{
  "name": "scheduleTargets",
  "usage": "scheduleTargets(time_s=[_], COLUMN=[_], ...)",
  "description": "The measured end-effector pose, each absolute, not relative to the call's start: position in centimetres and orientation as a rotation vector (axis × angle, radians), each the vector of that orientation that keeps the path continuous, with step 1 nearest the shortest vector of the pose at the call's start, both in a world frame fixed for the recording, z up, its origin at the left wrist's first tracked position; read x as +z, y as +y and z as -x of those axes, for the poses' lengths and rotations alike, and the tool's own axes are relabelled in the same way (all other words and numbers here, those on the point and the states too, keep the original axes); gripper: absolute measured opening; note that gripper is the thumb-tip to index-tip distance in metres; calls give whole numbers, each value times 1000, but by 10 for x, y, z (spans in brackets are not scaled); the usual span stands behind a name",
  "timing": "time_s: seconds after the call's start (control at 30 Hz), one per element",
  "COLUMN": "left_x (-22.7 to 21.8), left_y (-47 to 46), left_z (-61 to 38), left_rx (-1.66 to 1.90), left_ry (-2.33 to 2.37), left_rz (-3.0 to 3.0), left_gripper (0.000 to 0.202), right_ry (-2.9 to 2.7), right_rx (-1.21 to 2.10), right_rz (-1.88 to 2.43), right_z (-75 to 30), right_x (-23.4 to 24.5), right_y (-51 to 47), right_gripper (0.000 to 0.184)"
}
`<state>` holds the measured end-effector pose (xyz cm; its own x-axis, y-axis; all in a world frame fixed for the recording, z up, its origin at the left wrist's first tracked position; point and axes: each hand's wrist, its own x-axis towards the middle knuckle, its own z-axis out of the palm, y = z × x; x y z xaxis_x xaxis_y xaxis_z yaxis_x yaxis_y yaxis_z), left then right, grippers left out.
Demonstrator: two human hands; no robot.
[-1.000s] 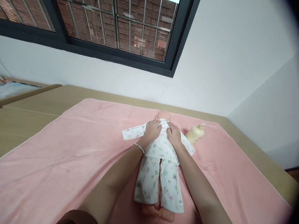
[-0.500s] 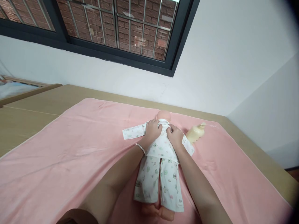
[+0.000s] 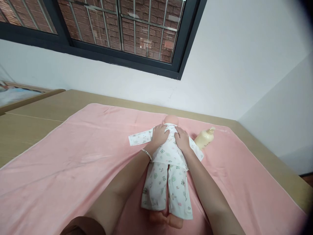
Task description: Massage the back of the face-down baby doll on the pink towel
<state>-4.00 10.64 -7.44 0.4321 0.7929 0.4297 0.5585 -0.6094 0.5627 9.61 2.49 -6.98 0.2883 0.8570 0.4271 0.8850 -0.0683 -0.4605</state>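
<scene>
A baby doll (image 3: 171, 119) lies stretched out with its bald head away from me, no face showing. It wears a white printed top (image 3: 168, 153) and matching trousers (image 3: 156, 189); its bare feet (image 3: 168, 219) stick out nearest me. My left hand (image 3: 160, 134) rests flat on the left shoulder area of the top, fingers extended, a silver bangle on that wrist. Across from it, my right hand (image 3: 182, 137) lies on the right shoulder area with its fingers stretched forward. Neither hand grips anything. The doll's left-side sleeve points outward, flat on the cloth.
A pale yellow bottle (image 3: 204, 138) lies tilted beside the right sleeve. Under everything is a pink blanket (image 3: 85, 156) on a wooden surface (image 3: 31, 120). Behind stand a white wall (image 3: 137, 88) and a dark-framed barred window (image 3: 122, 62). Wooden rails (image 3: 34, 98) are at far left.
My right hand's fingers have gone from bent at the top's cloth to stretched out flat on it. The left hand stays in nearly the same place.
</scene>
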Motion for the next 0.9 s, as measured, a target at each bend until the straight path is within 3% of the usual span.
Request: scheduleTargets(time_s=[0.33,0.57,0.9], left_x=[-84,-87,-89], left_y=[111,110,110], left_z=[43,43,42], left_rx=[1084,1228,1288], left_ry=[1102,1154,1183], left_rz=[-2304,-2182,-2121], left_gripper=[35,39,30], right_ry=[-1493,-1568,-1611], right_rx=[-293,-117,-94], right_rz=[1947,1919,1899], right_z=[-68,-58,-62], right_x=[-44,-51,-48], right_y=[12,15,14], right_gripper=[48,44,43])
